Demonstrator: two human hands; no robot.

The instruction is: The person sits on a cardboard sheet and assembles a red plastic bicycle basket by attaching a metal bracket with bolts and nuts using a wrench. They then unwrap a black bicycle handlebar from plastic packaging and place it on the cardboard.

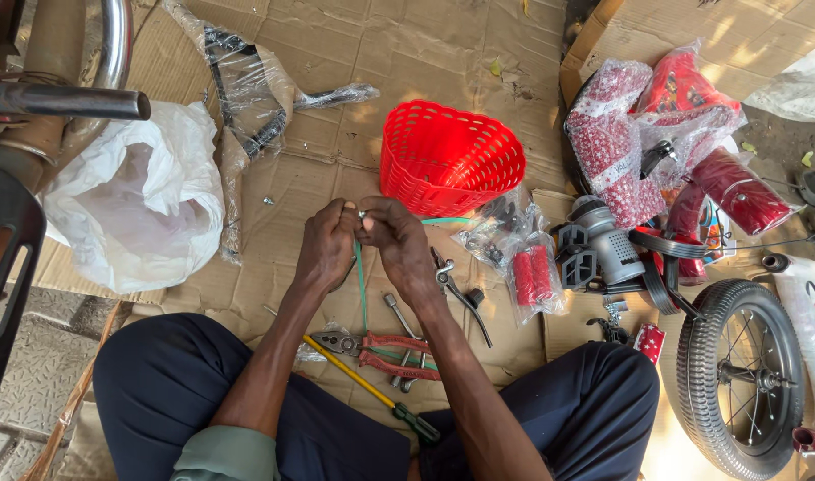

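My left hand (326, 245) and my right hand (397, 242) meet above flattened cardboard, fingertips pinched together around a small metal part at the top end of a thin green strap (361, 283). The strap hangs down between my wrists toward my lap. A red plastic basket (449, 158) stands just beyond my hands. Below them lie red-handled pliers (383, 349), a yellow-shafted screwdriver (365, 383) and metal spanners (399, 317).
A white plastic bag (136, 200) lies left, wrapped black parts (247, 89) behind it. Right of my hands are bagged red grips (529, 274), black pedals (575, 256), red wrapped bicycle parts (657, 125) and a small wheel (740, 374). A chrome bar (65, 100) juts in at upper left.
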